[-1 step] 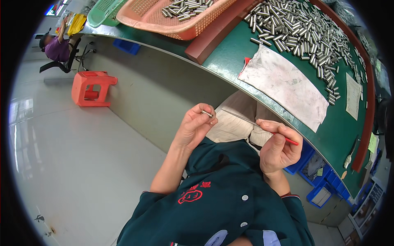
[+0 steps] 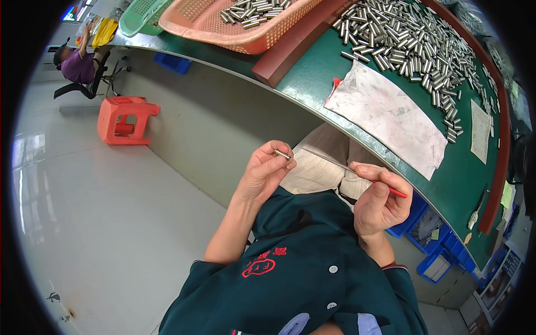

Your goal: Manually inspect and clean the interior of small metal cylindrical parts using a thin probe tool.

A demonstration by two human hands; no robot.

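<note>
My left hand [image 2: 259, 174] pinches a small shiny metal cylinder [image 2: 283, 154] between thumb and fingers, above my lap. In my right hand [image 2: 381, 204] is a thin red-handled metal rod [image 2: 329, 160], slender like a needle file. Its shaft points left toward the cylinder, and its tip ends close to my left fingertips; whether it touches the cylinder I cannot tell. A large heap of similar metal cylinders [image 2: 413, 42] lies on the green tabletop [image 2: 312, 70]. Between the heap and the table's near edge is a stained white cloth [image 2: 388, 114].
A pink basket [image 2: 223, 38] with more cylinders and a green basket [image 2: 134, 19] stand at the far left. Brown strips [image 2: 296, 47] border the work area. Blue bins [image 2: 435, 265] sit below at right. A red stool [image 2: 125, 120] and a seated person [image 2: 78, 66] are left.
</note>
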